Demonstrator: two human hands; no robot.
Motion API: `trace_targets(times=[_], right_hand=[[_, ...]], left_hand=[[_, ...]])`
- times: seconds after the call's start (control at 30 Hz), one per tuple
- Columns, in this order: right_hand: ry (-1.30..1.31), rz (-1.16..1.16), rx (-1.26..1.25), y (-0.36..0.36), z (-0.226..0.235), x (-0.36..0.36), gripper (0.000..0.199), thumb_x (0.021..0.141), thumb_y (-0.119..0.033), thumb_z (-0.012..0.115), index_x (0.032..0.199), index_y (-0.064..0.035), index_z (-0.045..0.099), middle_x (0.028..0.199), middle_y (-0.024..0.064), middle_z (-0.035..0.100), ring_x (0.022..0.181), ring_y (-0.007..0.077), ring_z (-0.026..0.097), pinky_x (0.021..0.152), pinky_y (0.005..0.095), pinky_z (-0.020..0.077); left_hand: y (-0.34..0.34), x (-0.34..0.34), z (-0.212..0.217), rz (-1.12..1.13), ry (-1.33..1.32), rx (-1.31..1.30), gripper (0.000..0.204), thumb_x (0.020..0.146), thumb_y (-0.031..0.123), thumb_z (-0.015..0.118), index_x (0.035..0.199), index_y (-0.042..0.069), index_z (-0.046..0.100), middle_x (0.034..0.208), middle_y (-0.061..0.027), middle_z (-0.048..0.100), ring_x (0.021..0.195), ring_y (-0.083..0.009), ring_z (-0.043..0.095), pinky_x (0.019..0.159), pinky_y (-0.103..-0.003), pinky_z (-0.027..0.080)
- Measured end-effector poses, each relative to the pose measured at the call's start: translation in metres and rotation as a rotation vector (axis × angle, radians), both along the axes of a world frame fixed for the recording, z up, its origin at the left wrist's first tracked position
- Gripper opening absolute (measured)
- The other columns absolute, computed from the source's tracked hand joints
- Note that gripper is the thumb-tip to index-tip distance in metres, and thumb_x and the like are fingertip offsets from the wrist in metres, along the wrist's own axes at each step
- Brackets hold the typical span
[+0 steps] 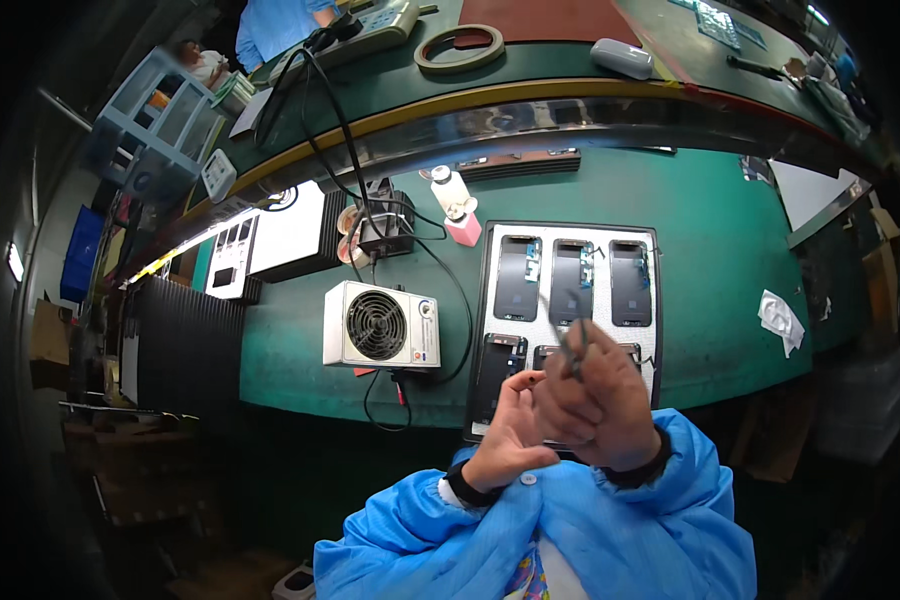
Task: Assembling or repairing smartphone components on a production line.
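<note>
My right hand [600,400], smeared by motion, is closed around a pair of dark tweezers [575,362] whose tips point up and away from me. My left hand [510,430] is beside it with palm turned up, the thumb apart from the fingers. A small dark spot shows at its fingertips, too small to name. Both hands are above the near edge of a black-rimmed tray [482,300] with a white textured liner. Several dark phone housings or screen assemblies [517,280] lie in it in two rows, some with blue-green strips. My hands hide part of the near row.
Left of the tray stands a white fan box [380,325] with cables. Behind are a pink container [463,228], a white bottle [448,190] and a black holder [385,225]. A crumpled white cloth [780,322] lies right. An overhead shelf [570,90] carries a tape roll [458,48].
</note>
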State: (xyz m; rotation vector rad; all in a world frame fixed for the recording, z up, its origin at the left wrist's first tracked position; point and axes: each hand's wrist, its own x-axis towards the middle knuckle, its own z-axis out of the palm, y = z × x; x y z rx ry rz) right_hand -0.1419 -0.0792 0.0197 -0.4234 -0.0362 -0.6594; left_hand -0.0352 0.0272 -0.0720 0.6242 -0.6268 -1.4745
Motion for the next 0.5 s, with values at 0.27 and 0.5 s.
trace_targets(times=[0.27,0.5], right_hand=[[-0.048,0.175,0.173,0.005,0.002,0.007,0.024,0.107,-0.031,0.043,0.102,-0.0095,0.050,0.062,-0.0037,0.033,0.049,0.0057,0.030,0.043,0.0224,0.0279],[-0.230,0.200,0.285,0.017,0.000,0.016,0.030,0.108,-0.035,0.036,0.112,-0.0074,0.049,0.068,-0.0052,0.037,0.053,0.0051,0.035,0.045,0.0208,0.0323]], left_hand=[[0.021,-0.010,-0.018,-0.248,-0.238,0.303,0.078,0.071,0.016,0.087,0.135,0.000,0.045,0.124,-0.0098,0.058,0.117,-0.0183,0.056,0.097,-0.032,0.047],[0.014,-0.005,-0.044,-0.437,-0.352,0.076,0.065,0.076,0.013,0.084,0.130,0.000,0.051,0.124,-0.0108,0.059,0.116,-0.0182,0.056,0.096,-0.033,0.048]])
